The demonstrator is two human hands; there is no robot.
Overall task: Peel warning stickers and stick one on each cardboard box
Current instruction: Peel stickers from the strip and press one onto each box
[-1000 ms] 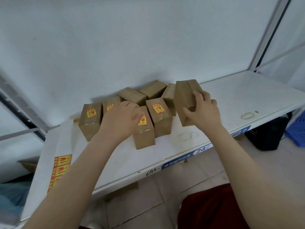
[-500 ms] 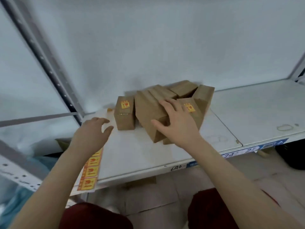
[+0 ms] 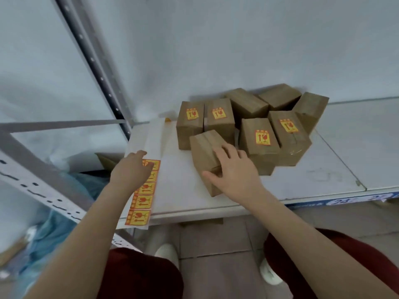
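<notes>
A: Near field first. What is sitting at the front edge?

B: The white shelf is carrying everything. Its front lip is running left to right, and a blue label strip is showing along that lip at the right. A backing strip of white, smooth paper is lying along the shelf's left edge, its near end overhanging the lip. Five yellow-and-red warning stickers are sitting on it in a row, flat and square.

A: Hands?

B: The left hand is resting on the strip, covering the farthest sticker; its fingers are curled down together, and I cannot tell whether they are pinching anything. The right hand is lying on the plain box, fingers spread over its top, thumb against the near side. That box is matte brown cardboard, tilted, bearing no sticker on the faces showing.

A: Open room?

B: A bare patch of shelf is lying between strip and plain box. To the right, the surface is running wide and open.

A: Farther back?

B: Four labelled boxes are standing just behind, touching. Three unlabelled boxes are leaning near the pale wall. A perforated grey metal upright is rising at the left.
</notes>
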